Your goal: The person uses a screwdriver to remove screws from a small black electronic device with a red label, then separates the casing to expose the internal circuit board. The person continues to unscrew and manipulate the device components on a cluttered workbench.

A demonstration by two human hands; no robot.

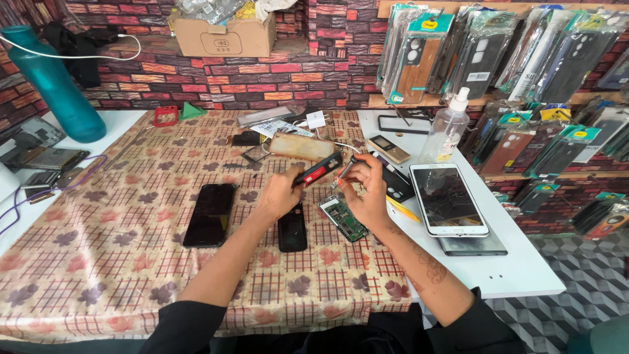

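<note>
**Head view: two hands on a red-and-black screwdriver above phone parts**

Head camera looks down on a table [98, 262] with a leaf-and-check cloth. Far right: phone-case packages [472, 52] hang in rows on the brick-pattern wall, clear sleeves with teal or yellow header cards; too many and too overlapped to count. Far centre, a brown cardboard box [226, 36] sits on a ledge. One teal bottle [52, 85] far left, one clear squeeze bottle [447, 128] with white cap far right.

Left hand [278, 193] has its fingers wrapped round the handle of the screwdriver [319, 170]. Right hand [367, 190] pinches the tip end [347, 167] between thumb and fingers. The tool is held above the table centre, long axis roughly left-right, slightly tilted, tip toward the right.

Below the hands: one green circuit board [344, 218], one black phone body [292, 229]. One dark phone [211, 214] lies left of them. One white tablet [447, 198] with a cracked screen lies right.
</note>
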